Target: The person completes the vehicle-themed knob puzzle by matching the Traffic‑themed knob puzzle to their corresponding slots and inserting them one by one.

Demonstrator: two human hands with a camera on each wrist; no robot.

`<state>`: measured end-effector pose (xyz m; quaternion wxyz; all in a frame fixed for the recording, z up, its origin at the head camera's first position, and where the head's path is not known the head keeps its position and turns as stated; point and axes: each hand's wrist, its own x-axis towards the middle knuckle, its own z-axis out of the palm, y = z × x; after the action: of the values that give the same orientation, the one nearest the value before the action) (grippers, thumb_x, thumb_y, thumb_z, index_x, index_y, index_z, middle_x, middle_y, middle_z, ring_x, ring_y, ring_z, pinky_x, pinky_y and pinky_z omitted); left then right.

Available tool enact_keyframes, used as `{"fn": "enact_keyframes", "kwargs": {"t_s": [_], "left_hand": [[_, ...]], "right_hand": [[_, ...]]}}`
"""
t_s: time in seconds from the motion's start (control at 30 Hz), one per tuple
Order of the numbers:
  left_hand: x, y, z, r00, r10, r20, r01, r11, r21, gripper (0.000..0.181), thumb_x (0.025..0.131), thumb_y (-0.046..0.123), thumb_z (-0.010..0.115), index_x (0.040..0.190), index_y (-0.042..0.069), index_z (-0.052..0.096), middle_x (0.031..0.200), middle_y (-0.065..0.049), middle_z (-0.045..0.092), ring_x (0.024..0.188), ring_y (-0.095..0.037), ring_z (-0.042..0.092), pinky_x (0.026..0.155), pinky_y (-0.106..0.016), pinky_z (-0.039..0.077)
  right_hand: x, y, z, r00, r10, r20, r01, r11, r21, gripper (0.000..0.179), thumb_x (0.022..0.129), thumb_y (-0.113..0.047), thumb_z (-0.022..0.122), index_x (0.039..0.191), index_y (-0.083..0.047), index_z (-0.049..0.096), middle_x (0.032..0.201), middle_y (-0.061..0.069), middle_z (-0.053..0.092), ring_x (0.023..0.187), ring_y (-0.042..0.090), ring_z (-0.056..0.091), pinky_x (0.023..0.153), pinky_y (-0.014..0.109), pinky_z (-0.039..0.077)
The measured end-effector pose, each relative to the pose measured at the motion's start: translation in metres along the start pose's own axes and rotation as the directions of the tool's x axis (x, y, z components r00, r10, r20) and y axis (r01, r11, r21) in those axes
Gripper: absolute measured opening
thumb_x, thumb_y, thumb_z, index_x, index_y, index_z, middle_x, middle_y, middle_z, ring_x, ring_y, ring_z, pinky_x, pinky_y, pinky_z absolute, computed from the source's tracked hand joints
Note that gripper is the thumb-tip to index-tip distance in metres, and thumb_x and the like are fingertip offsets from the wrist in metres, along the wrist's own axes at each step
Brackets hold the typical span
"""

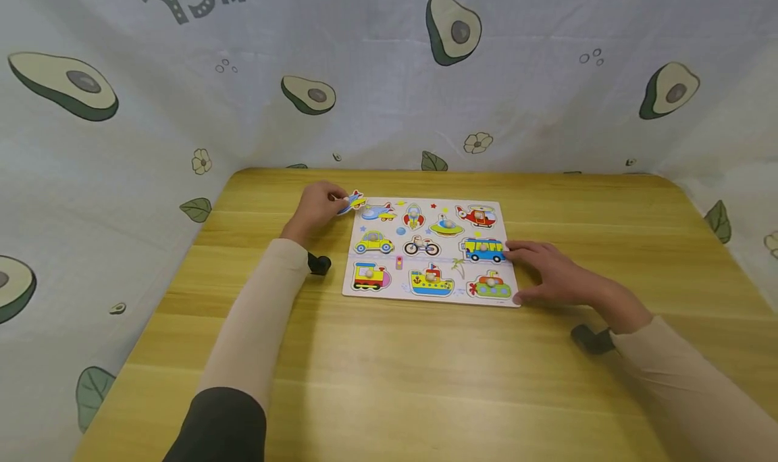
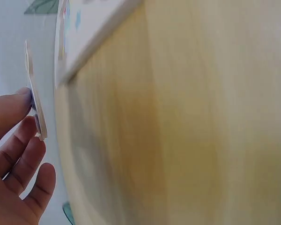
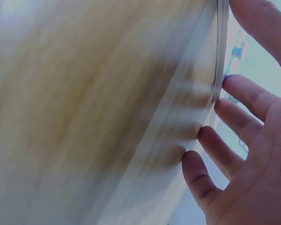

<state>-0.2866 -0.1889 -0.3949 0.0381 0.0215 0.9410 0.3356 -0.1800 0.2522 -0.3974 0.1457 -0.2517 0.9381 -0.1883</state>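
Observation:
My left hand (image 1: 315, 211) pinches a wooden airplane puzzle piece (image 1: 354, 201) at the upper left corner of a white puzzle board (image 1: 398, 292). In the left wrist view the piece (image 2: 31, 79) is edge-on between the thumb and fingers, raised above the table. A matching airplane picture (image 1: 378, 213) shows on the board just beside it. At the board's right edge, my right hand (image 1: 559, 275) rests with thumb and fingers spread. The right wrist view has its fingertips (image 3: 232, 83) along the board's edge (image 3: 220, 47).
Knobbed pieces sit in the board, among them a bus (image 1: 483, 250), a train (image 1: 371, 277), a boat (image 1: 431, 281) and a helicopter (image 1: 477, 217). The board lies on a wooden table (image 1: 437, 374). Behind hangs a white avocado-print cloth (image 1: 377, 57). Dark camera mounts project from both wrists.

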Motion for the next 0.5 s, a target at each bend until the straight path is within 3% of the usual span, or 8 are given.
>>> {"fn": "enact_keyframes", "kwargs": {"t_s": [0.23, 0.37, 0.5], "left_hand": [[0.001, 0.028, 0.011, 0.997, 0.065, 0.037, -0.066, 0.998, 0.025, 0.024, 0.097, 0.020, 0.062, 0.115, 0.007, 0.072, 0.119, -0.011, 0.058, 0.109, -0.027, 0.050, 0.094, -0.037, 0.051], [0.001, 0.033, 0.017, 0.995, 0.081, 0.063, -0.084, 0.996, 0.038, 0.025, 0.098, 0.021, 0.062, 0.114, 0.007, 0.072, 0.119, -0.011, 0.058, 0.109, -0.027, 0.050, 0.094, -0.037, 0.050], [0.002, 0.034, 0.023, 0.995, 0.055, 0.083, -0.057, 0.998, 0.029, 0.024, 0.097, 0.021, 0.062, 0.115, 0.008, 0.072, 0.120, -0.010, 0.058, 0.109, -0.027, 0.050, 0.095, -0.038, 0.050]], "right_hand": [[0.000, 0.000, 0.000, 1.000, -0.005, -0.010, 0.005, 1.000, -0.003, 0.085, 0.077, -0.039, 0.083, 0.144, 0.000, 0.048, 0.154, 0.022, 0.038, 0.138, 0.049, 0.030, 0.109, 0.069, 0.029], [-0.002, 0.000, 0.000, 1.000, -0.009, -0.017, 0.009, 1.000, 0.004, 0.086, 0.076, -0.039, 0.084, 0.143, 0.001, 0.049, 0.154, 0.023, 0.039, 0.138, 0.049, 0.030, 0.110, 0.069, 0.028], [-0.003, -0.001, 0.000, 1.000, -0.012, -0.020, 0.012, 1.000, 0.011, 0.085, 0.076, -0.039, 0.084, 0.143, 0.001, 0.049, 0.154, 0.023, 0.038, 0.138, 0.049, 0.030, 0.109, 0.069, 0.028]]}}
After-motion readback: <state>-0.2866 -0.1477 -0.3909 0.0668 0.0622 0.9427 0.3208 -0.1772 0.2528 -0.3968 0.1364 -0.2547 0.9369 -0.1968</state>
